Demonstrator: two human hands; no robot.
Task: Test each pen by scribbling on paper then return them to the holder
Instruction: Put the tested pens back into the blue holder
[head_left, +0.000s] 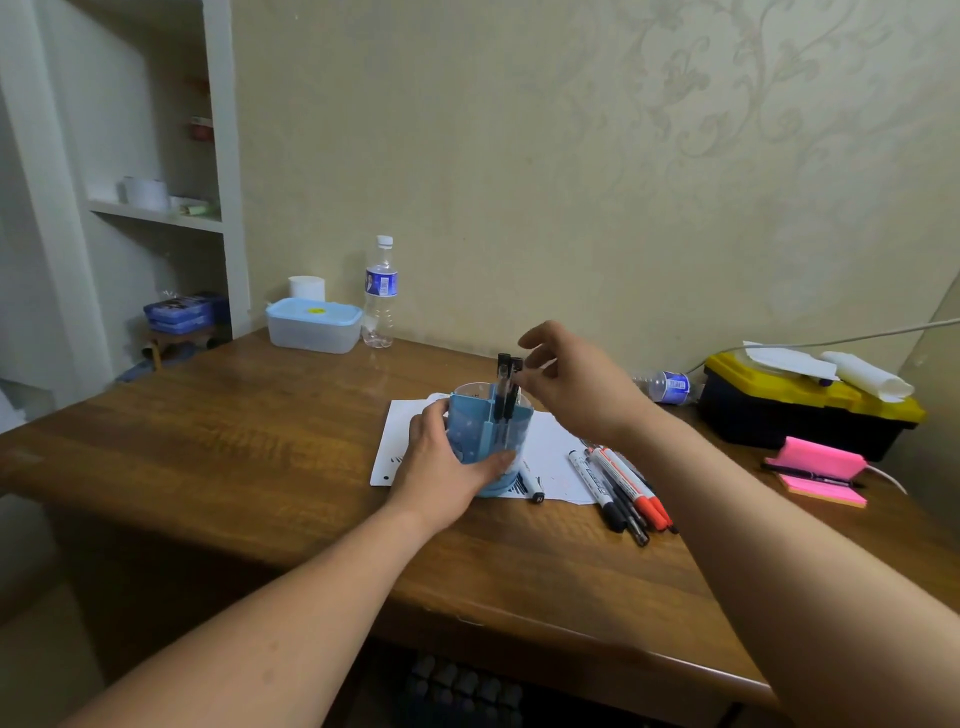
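A blue pen holder (483, 431) stands on a white sheet of paper (550, 457) with black scribbles, mid-desk. My left hand (441, 467) grips the holder's left side, thumb across its front. Two black pens (505, 384) stand upright in one compartment. My right hand (576, 384) is just right of their tops, thumb and forefinger pinching the cap of the right pen, the other fingers spread. Several pens and markers (623, 488), red and black, lie in a loose heap on the paper's right edge. One black marker (531, 483) lies beside the holder's base.
A lidded plastic box (314, 325) and a water bottle (380, 291) stand at the back of the wooden desk (234, 441). A black-and-yellow toolbox (800, 410), a lying bottle (667, 387) and pink sticky notes (815, 467) with a pen occupy the right side.
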